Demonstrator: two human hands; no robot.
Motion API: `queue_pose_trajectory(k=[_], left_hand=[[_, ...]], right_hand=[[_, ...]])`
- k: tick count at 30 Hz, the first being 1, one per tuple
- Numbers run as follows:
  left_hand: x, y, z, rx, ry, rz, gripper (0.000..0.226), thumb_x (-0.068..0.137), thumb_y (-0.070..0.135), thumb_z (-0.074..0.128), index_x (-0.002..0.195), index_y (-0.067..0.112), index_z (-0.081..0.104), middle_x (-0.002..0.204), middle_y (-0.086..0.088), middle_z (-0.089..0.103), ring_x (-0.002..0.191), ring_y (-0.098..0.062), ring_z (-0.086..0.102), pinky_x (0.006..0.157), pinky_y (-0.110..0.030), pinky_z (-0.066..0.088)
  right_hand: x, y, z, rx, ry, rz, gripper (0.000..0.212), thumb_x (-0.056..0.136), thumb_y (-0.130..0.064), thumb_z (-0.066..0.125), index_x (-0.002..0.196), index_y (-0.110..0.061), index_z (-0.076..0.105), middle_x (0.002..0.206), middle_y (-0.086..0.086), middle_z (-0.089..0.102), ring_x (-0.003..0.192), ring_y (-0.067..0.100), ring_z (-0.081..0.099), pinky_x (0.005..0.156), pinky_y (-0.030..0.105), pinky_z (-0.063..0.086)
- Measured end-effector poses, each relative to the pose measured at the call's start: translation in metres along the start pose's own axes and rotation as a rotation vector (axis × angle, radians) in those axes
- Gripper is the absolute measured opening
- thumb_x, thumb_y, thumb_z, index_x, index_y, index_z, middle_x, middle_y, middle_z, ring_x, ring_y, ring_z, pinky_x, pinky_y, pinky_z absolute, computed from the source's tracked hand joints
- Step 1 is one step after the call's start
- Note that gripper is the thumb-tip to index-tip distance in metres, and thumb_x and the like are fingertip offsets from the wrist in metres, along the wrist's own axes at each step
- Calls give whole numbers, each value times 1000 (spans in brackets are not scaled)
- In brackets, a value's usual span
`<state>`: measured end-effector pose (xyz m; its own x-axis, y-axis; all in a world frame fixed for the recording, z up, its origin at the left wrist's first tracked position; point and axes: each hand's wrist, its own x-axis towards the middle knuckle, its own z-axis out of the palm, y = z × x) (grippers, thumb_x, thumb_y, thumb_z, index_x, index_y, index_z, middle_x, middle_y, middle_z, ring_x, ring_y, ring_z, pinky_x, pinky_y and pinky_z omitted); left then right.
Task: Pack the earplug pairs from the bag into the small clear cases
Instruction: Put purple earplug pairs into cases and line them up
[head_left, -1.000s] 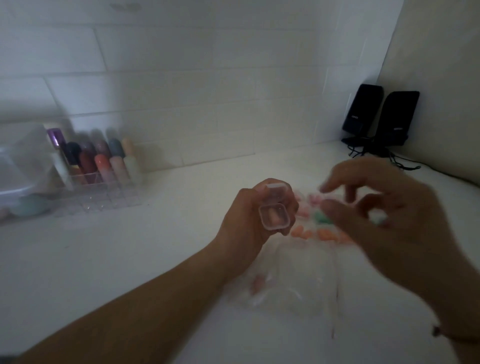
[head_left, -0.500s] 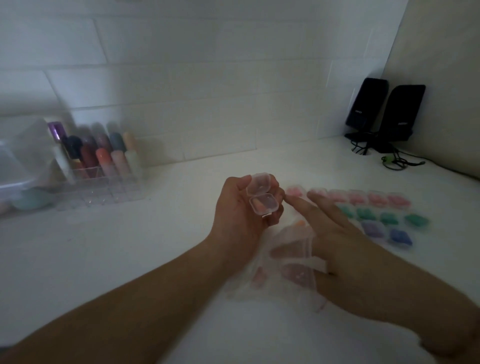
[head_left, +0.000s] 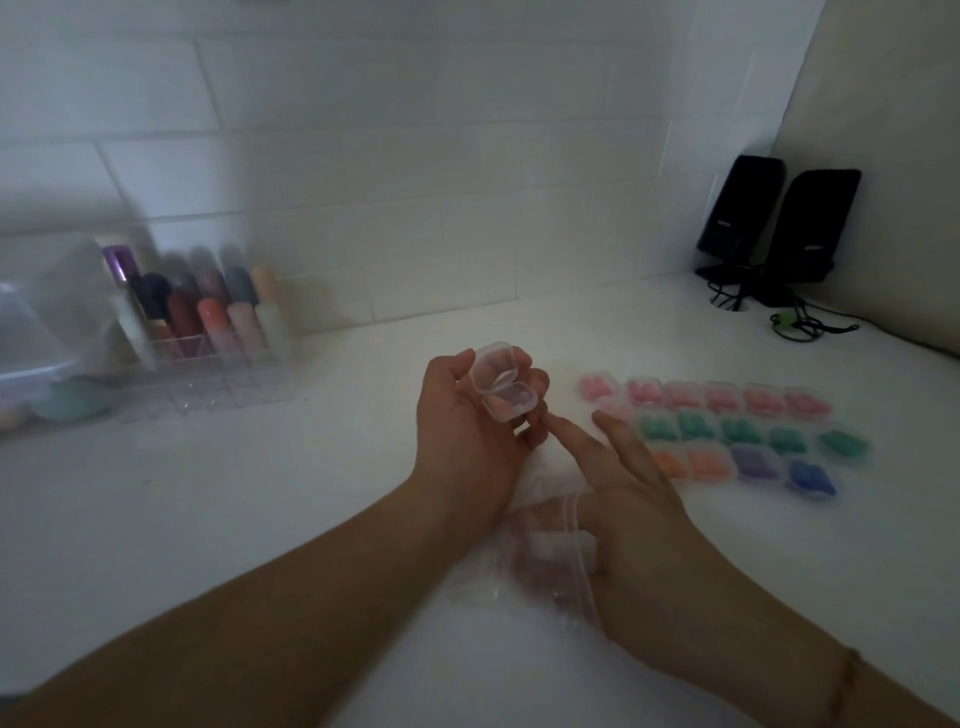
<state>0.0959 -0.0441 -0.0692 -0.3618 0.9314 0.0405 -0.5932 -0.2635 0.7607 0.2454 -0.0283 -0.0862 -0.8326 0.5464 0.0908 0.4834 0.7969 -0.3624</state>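
While my left hand grips the open clear case above the tabletop | my right hand lies relaxed, fingers inside the bag | filled cases sit right.

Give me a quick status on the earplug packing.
Left hand holds open clear case. Right hand reaches into bag, grip hidden. Filled cases rowed right. Nothing in the way.

White counter, white tiled wall. Clear case with pinkish inside. Filled cases toward right edge: pink row, green row, orange pair, purple, blue. Black speakers, far right corner.
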Motion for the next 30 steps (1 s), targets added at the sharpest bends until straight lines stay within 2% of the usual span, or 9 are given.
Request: queue_pose_trajectory(k=[6, 11, 13, 15, 17, 19, 22, 26, 30], left_hand=[[0, 1, 1, -10, -1, -18, 31, 74, 39, 42, 79, 12, 56, 73, -7, 50, 64, -19, 41, 63, -33, 30], [-2, 2, 3, 84, -18, -8, 31, 73, 39, 39, 78, 13, 55, 72, -8, 48, 63, -19, 38, 63, -34, 28], [-3, 1, 5, 117, -33, 11, 32, 74, 38, 39, 80, 11, 54, 76, -10, 44, 64, -19, 38, 63, -34, 27], [-4, 0, 7, 151, -57, 35, 33, 73, 37, 39, 82, 9, 54, 78, -10, 46, 64, -19, 42, 62, -34, 27], [-4, -3, 9, 216, -98, 52, 34, 75, 36, 39, 83, 8, 55, 73, -5, 53, 64, -18, 46, 61, -35, 28], [-6, -5, 12, 288, -144, 50, 33, 79, 36, 43, 86, 6, 56, 69, -3, 57, 64, -17, 50, 61, -34, 31], [-11, -7, 14, 316, -199, 32, 34, 80, 35, 44, 85, 8, 64, 73, -4, 60, 63, -15, 55, 61, -32, 37], [-12, -6, 13, 288, -247, 22, 37, 89, 34, 33, 88, 7, 59, 74, 1, 63, 68, -14, 56, 64, -32, 40], [-13, -4, 13, 231, -258, 7, 35, 91, 32, 32, 92, 4, 54, 73, 0, 64, 66, -15, 56, 64, -32, 41]], right_hand=[[-2, 2, -18, 22, 38, -32, 22, 72, -62, 64, 92, -54, 68, 151, -32, 15, 144, 3, -6, 118, 36, 6], [-23, 28, -78, -38, -82, -46, 38, 59, -88, 50, 81, -59, 62, 134, -53, 21, 134, -21, 7, 111, 29, 17], [-29, 35, -98, 34, 94, -42, 47, 58, -89, 48, 76, -50, 65, 113, -47, 52, 111, -24, 46, 93, 24, 40], [-27, 34, -104, 204, 327, -38, 39, 62, -75, 56, 70, -38, 64, 76, -26, 69, 68, -8, 65, 59, 16, 47], [-21, 28, -98, 370, 450, -47, 39, 67, -64, 69, 66, -26, 60, 59, -8, 66, 47, 4, 60, 50, 19, 49], [-17, 21, -86, 459, 467, -58, 32, 66, -54, 71, 70, -24, 60, 65, -3, 67, 50, 5, 62, 51, 15, 49], [-10, 12, -71, 437, 542, -98, 20, 71, -39, 74, 88, -33, 65, 83, -12, 71, 69, 9, 69, 61, 22, 55], [-3, 6, -52, 380, 612, -169, 18, 75, -44, 72, 87, -33, 66, 85, -16, 72, 42, 11, 51, 41, 29, 46], [4, 8, -43, 430, 628, -193, 13, 77, -41, 69, 85, -31, 67, 97, -34, 68, 36, 12, 39, 36, 31, 42]])
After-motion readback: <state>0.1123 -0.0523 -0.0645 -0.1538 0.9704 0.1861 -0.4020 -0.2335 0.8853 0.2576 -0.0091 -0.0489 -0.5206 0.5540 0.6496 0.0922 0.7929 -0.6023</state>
